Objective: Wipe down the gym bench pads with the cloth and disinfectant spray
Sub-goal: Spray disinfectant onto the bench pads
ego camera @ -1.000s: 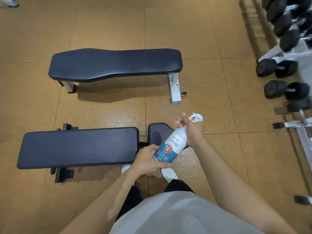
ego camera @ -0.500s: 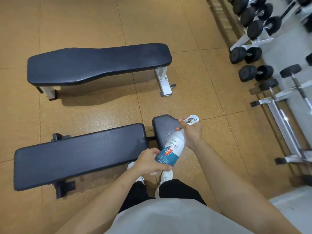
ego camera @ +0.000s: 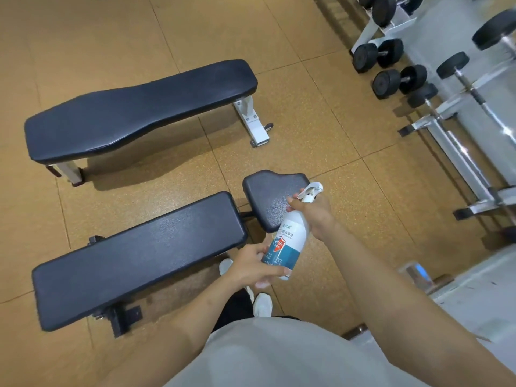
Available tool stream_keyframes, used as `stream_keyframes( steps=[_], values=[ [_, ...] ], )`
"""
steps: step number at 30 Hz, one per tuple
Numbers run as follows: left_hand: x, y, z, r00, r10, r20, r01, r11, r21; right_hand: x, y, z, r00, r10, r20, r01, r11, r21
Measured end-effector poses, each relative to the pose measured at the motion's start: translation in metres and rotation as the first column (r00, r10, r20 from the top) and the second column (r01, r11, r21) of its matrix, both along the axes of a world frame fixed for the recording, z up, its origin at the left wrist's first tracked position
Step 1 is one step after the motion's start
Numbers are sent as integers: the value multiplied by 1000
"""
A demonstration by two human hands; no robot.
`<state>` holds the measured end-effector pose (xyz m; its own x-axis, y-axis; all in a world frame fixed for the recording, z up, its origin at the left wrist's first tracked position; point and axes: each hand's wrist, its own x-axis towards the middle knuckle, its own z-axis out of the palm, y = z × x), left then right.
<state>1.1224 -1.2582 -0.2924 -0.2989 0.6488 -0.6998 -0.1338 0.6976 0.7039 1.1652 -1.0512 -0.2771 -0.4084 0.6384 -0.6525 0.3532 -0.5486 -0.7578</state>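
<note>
- Head view: tan speckled floor tiles [ego camera: 307,135], with a dumbbell rack [ego camera: 371,30] at right.
- Two black padded benches: far bench [ego camera: 139,110], near bench [ego camera: 139,258].
- One spray bottle [ego camera: 290,238] above the near bench's seat pad [ego camera: 270,196]; right hand [ego camera: 312,213] grips its neck, left hand [ego camera: 251,266] curls round its base.

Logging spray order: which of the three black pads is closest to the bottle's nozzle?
The small seat pad, right beside the nozzle of the spray bottle; the long back pad and the far bench pad lie farther off.
</note>
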Motion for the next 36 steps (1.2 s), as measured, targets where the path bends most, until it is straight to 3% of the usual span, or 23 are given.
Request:
stream_keyframes(
  steps=[6,16,21,27,36],
  values=[
    [40,-13,8,994,-57,-89,54,998,-36,49,-21,-8,987,-150,52,149,988,29],
    [89,-55,14,994,-22,-109,14,997,-74,92,-62,-9,996,-91,15,92,994,-53],
    [84,-64,11,981,-57,-186,44,996,-72,96,-73,-5,985,-172,-1,172,985,-9],
    [76,-76,16,993,-80,-90,82,997,13,88,-89,8,983,-182,-3,181,978,103],
    [33,-163,4,991,-85,-104,93,993,77,41,-177,16,989,-146,20,141,979,145]
  ],
)
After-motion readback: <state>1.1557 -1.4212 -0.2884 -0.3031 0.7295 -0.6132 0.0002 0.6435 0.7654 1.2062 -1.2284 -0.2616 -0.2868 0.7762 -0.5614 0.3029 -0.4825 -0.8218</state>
